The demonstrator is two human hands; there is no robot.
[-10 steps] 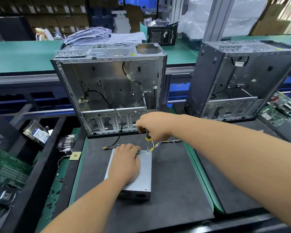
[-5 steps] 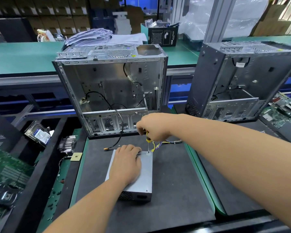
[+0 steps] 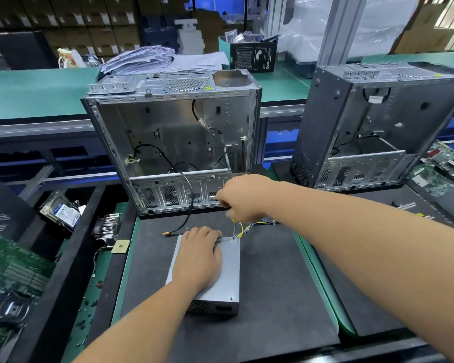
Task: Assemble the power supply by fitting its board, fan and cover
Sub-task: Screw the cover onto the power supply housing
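I see the grey sheet-metal power supply box [image 3: 227,279] lying flat on the dark foam mat [image 3: 273,297] that covers the green table [image 3: 37,90], its vented end facing me. My left hand [image 3: 198,258] rests palm-down on the box's cover, fingers [image 3: 207,233] straight and close together, reaching its far edge. My right hand [image 3: 243,200] is above the far right corner of the box, fingers curled tight around the handle of a slim screwdriver [image 3: 233,227] with a yellow collar; the shaft stands nearly upright with its tip on the cover at that corner. A bundle of yellow and purple wires [image 3: 247,227] leaves the box just beside the tip. Behind the mat stands an open silver steel computer case [image 3: 168,142], a black cable [image 3: 186,195] hanging from it onto the mat. A second, darker open computer case [image 3: 378,127] stands to the right.
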